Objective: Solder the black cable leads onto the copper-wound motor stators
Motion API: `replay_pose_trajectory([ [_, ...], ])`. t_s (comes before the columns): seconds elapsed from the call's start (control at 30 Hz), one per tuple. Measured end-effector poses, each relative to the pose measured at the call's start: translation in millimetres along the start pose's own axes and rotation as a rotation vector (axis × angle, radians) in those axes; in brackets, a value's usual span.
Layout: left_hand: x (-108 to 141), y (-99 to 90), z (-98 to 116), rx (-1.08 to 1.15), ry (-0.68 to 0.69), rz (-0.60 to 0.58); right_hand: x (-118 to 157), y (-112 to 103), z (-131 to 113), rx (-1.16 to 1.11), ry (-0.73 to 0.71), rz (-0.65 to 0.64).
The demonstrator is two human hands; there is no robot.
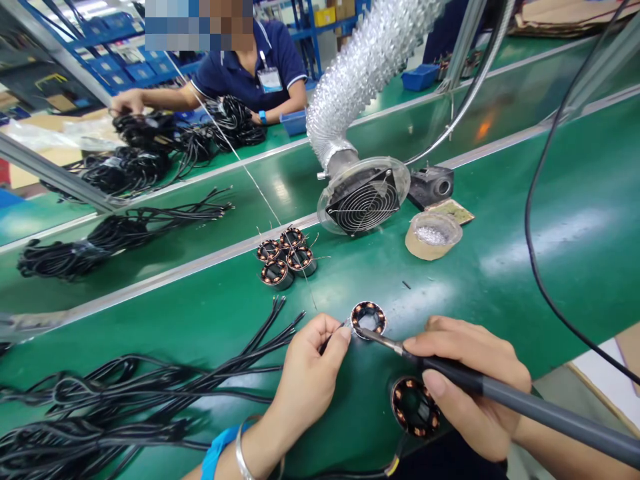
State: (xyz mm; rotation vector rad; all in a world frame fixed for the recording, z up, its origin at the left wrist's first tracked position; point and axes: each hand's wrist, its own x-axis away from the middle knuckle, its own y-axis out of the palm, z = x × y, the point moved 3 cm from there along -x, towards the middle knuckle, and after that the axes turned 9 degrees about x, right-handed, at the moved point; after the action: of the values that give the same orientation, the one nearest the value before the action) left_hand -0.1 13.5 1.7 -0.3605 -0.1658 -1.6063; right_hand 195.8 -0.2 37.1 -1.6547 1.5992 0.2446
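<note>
The coil ring (369,320) lies on the green tabletop (480,293), and the clock directions here are taken from it as the picture shows it. At 9 o'clock, close against its rim, the left hand (313,363) has thumb and fingers pinched together on the dark end of a cable (327,343), near fine wire ends. The right hand (470,383) comes in from 4 o'clock, its fingers closed around the iron (480,383), whose tip reaches the ring's lower edge; whether they touch cannot be told.

At 5 o'clock, near the right hand, is a second ring (415,407). Four small coils (287,257) stand grouped at 10 o'clock, with thin leads sticking out. A thin strand (250,175) slants down from 11 o'clock towards the left hand. The round fan hood (364,200), on a silver duct (350,83), is at 12 o'clock. At 1 o'clock sits a black holder (434,185), with a tub (433,237) of silvery material nearer the ring. Loose black cables (85,413) spread between 8 and 9 o'clock. Beyond, at 11 o'clock, a person in a dark blue shirt (275,57) reaches over more cables.
</note>
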Motion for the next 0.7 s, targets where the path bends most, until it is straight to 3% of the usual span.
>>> replay_pose_trajectory([
  [0.37,2,1.0,1,0.033,0.007,0.019,-1,5,-2,0.014,-0.034,-0.017],
  [0.7,1,1.2,1,0.032,-0.003,0.018,-6,-8,4,0.028,-0.018,0.064],
])
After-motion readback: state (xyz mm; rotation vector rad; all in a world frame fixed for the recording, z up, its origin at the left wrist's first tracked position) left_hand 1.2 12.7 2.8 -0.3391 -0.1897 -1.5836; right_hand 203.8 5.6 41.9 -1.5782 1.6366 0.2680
